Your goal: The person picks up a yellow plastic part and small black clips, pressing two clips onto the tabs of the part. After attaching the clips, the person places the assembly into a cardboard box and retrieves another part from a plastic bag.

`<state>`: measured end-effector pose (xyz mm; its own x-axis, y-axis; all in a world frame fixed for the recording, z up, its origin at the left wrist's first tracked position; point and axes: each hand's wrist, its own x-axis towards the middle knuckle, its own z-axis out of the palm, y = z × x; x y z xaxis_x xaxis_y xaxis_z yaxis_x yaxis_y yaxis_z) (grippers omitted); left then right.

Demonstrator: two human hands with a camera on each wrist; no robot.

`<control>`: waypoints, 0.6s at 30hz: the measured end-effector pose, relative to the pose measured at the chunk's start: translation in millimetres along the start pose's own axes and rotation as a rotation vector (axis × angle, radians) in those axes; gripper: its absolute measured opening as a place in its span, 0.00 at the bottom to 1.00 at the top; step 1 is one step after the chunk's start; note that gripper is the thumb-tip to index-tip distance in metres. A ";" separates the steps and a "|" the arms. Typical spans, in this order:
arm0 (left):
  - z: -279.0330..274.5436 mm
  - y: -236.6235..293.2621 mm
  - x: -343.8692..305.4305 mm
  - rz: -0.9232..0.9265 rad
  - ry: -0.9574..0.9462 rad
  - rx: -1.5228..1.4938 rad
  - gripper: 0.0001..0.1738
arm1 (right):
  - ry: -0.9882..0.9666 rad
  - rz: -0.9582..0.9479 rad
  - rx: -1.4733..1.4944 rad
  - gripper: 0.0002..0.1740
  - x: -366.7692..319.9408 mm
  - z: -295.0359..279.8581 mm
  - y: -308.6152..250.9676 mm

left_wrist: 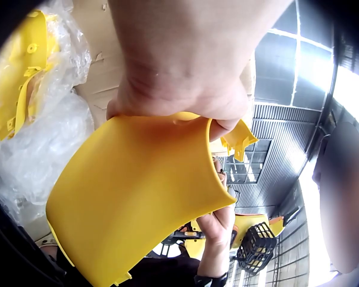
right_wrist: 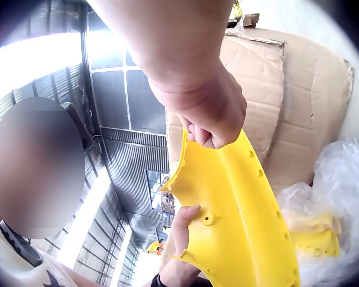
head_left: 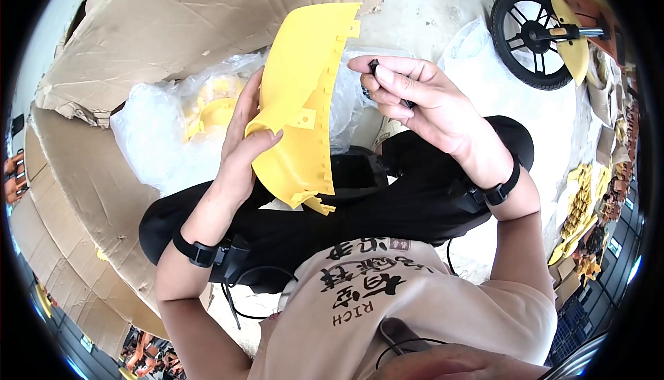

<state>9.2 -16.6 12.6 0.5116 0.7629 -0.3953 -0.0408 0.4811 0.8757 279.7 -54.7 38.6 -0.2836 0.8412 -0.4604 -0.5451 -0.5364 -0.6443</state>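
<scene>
A curved yellow plastic panel stands on edge above the person's lap, small tabs and clip slots along its straight rim. My left hand grips it by its left side, the thumb on the inner face near a cut-out. Between thumb and fingers my right hand pinches a small black piece, just right of the panel in the head view; most of the piece is hidden by the fingers. In the left wrist view the smooth outer face of the panel shows. The right wrist view shows its inner face with a round screw boss.
A large cardboard box lies open at the left and back. Clear plastic bags with more yellow parts rest in it. A black spoked wheel stands at the far right, and stacked yellow parts lie below it.
</scene>
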 end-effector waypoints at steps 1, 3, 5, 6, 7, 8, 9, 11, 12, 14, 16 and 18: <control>0.2 0.0 0.0 -0.003 -0.002 -0.002 0.53 | -0.001 0.001 -0.005 0.19 -0.2 0.0 -1.0; -0.4 -0.6 -0.2 -0.001 -0.005 0.004 0.53 | 0.001 0.004 -0.009 0.19 -1.1 0.8 -2.5; -0.4 -1.0 -0.1 0.001 -0.009 0.010 0.53 | 0.035 -0.010 -0.071 0.19 -1.8 1.5 -3.9; 0.0 -0.9 -0.4 0.008 -0.006 0.010 0.54 | 0.038 -0.010 -0.071 0.19 -2.0 1.0 -3.9; 0.8 -0.6 -0.2 0.015 -0.004 0.009 0.54 | 0.025 -0.046 -0.104 0.18 -2.5 -0.1 -4.3; 1.0 0.1 0.4 0.014 -0.007 0.006 0.54 | 0.012 -0.082 -0.138 0.17 -3.0 -1.0 -4.8; 0.8 1.4 0.8 0.026 -0.016 0.023 0.54 | 0.016 -0.081 -0.140 0.17 -3.6 -0.5 -6.2; 1.4 2.7 1.3 0.037 -0.026 0.037 0.54 | 0.046 -0.123 -0.166 0.17 -4.2 2.1 -9.4; 1.8 2.9 1.5 0.049 -0.015 0.056 0.55 | 0.048 -0.121 -0.166 0.17 -4.3 2.1 -9.4; 2.3 3.2 1.9 0.060 -0.004 0.075 0.55 | 0.137 -0.164 -0.329 0.17 -4.3 1.6 -9.2; 2.7 3.6 2.4 0.076 -0.011 0.060 0.56 | 0.131 -0.202 -0.398 0.17 -3.3 -1.8 -8.9; 4.9 5.7 1.8 0.053 -0.009 0.035 0.56 | 0.125 -0.239 -0.467 0.17 -3.7 -3.0 -9.1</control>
<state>14.1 -14.6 18.3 0.5175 0.7826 -0.3460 -0.0374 0.4247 0.9046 288.0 -53.1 44.4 -0.0827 0.9442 -0.3187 -0.1656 -0.3284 -0.9299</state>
